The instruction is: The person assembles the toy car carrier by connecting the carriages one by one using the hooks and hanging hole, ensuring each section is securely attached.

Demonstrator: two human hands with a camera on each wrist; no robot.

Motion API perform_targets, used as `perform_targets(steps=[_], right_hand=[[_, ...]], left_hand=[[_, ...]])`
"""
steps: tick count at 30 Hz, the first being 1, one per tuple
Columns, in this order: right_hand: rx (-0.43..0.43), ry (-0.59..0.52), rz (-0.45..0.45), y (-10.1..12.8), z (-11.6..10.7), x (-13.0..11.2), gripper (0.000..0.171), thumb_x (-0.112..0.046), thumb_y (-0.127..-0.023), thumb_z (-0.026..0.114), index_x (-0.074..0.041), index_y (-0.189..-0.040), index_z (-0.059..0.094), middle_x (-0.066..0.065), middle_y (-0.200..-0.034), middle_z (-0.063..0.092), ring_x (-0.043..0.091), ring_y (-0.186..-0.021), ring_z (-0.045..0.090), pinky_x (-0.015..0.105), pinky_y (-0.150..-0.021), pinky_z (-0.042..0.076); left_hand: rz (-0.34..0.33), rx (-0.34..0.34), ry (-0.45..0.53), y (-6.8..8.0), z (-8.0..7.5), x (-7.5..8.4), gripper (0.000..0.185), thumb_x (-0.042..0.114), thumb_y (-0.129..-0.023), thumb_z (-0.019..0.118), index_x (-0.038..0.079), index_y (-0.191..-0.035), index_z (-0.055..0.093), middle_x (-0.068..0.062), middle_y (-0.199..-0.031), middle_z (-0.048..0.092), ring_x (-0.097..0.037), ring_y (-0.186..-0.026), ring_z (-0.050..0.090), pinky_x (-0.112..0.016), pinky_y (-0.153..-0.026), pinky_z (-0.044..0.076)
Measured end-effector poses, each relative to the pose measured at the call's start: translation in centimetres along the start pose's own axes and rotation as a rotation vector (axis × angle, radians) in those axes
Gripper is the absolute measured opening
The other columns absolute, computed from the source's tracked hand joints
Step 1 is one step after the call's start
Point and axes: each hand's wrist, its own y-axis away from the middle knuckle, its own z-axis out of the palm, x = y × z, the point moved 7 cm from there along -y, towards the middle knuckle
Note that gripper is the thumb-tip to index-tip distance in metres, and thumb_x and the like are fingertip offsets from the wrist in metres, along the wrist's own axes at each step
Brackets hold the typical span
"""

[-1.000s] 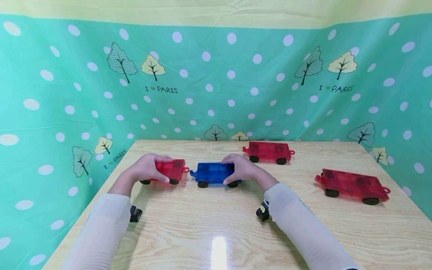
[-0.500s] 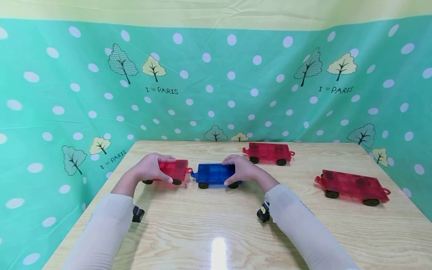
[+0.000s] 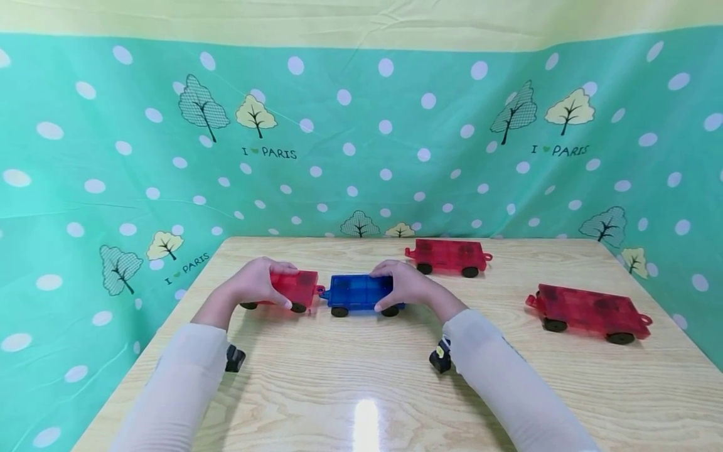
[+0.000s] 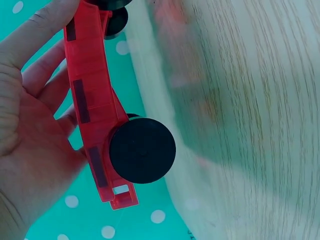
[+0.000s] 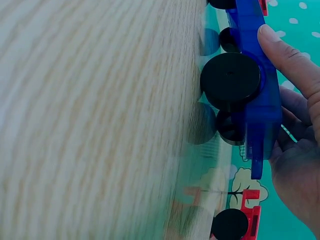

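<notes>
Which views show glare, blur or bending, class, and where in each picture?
Head view: a white glare patch lies on the table near the front edge, and the backdrop bows at the sides. Left wrist view: the red car is sharp, the wood behind it smeared. Right wrist view: the blue car is crisp, the table edge beside it hazy.

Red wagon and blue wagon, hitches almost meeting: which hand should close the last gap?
Probably left: the left hand grips the red wagon, whose hitch already reaches the blue wagon.
</notes>
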Motion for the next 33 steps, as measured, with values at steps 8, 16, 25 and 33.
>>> perform_targets(steps=[8,16,25,33], right_hand=[[0.0,0.003,0.011,0.1,-0.1,-0.2,0.073,-0.026,-0.084,0.094,-0.005,-0.146,0.064,0.016,-0.156,0.057,0.038,-0.148,0.049,0.053,-0.123,0.043],[-0.004,-0.007,0.003,0.1,0.0,-0.2,0.073,-0.026,-0.083,0.094,-0.005,-0.147,0.064,0.016,-0.156,0.057,0.038,-0.149,0.049,0.052,-0.124,0.042],[-0.007,-0.008,-0.008,0.0,0.1,-0.1,0.073,-0.027,-0.083,0.094,-0.005,-0.147,0.064,0.016,-0.155,0.058,0.038,-0.148,0.049,0.052,-0.124,0.042],[-0.002,-0.007,-0.028,0.1,-0.1,-0.1,0.073,-0.025,-0.083,0.094,-0.003,-0.146,0.064,0.016,-0.155,0.059,0.037,-0.148,0.05,0.052,-0.124,0.042]], left_hand=[[-0.023,-0.029,-0.009,-0.6,0.1,-0.6,0.075,0.02,-0.077,0.097,0.006,-0.144,0.067,-0.021,-0.153,0.06,-0.045,-0.133,0.058,-0.05,-0.101,0.06],[-0.054,-0.059,0.014,-0.8,0.9,-1.4,0.076,0.018,-0.076,0.097,0.008,-0.145,0.067,-0.023,-0.155,0.057,-0.047,-0.137,0.054,-0.048,-0.101,0.06],[-0.047,-0.05,0.055,-0.9,1.2,-2.3,0.078,0.016,-0.076,0.097,0.007,-0.146,0.065,-0.022,-0.157,0.056,-0.048,-0.139,0.053,-0.05,-0.106,0.058],[-0.04,-0.044,0.086,-0.7,1.3,-2.2,0.078,0.013,-0.075,0.098,0.004,-0.146,0.065,-0.023,-0.157,0.055,-0.048,-0.14,0.052,-0.051,-0.107,0.057]])
